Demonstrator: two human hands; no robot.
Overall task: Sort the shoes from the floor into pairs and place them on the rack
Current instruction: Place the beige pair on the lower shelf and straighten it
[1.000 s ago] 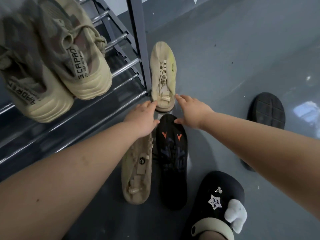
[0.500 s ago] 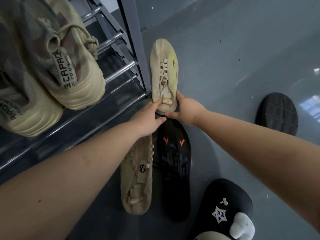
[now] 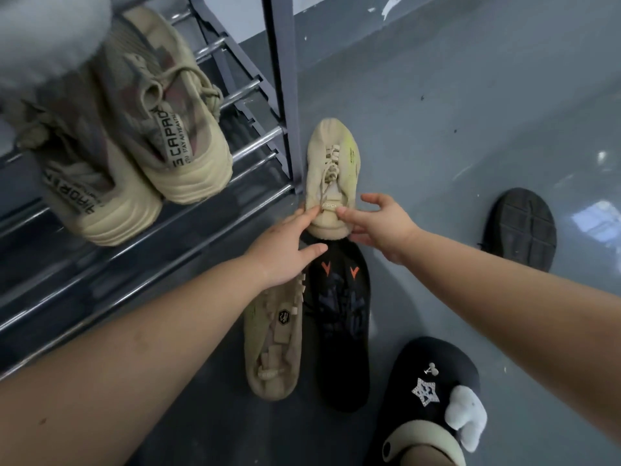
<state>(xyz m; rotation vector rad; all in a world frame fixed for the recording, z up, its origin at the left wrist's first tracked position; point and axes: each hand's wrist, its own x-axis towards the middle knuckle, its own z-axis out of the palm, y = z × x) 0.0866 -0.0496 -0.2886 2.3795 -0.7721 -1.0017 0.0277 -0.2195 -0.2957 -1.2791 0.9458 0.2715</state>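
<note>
A beige sneaker (image 3: 332,163) lies on the grey floor beside the rack's upright post. My left hand (image 3: 285,250) touches its heel from the left with spread fingers. My right hand (image 3: 383,223) curls around the heel from the right, thumb on the tongue tab. Its beige partner (image 3: 272,351) lies nearer to me, partly under my left wrist. A black sneaker (image 3: 342,317) with orange marks lies next to that one. Two tan sneakers (image 3: 161,129) stand as a pair on the metal rack (image 3: 235,183).
A black shoe (image 3: 519,227) lies sole up on the floor at the right. My foot wears a black clog (image 3: 433,385) with charms at the lower right. The rack's grey post (image 3: 285,82) stands just left of the far beige sneaker.
Both hands have reached forward from above the black sneaker to the heel of the far beige sneaker and now touch it on either side. The shoes have not visibly shifted.
</note>
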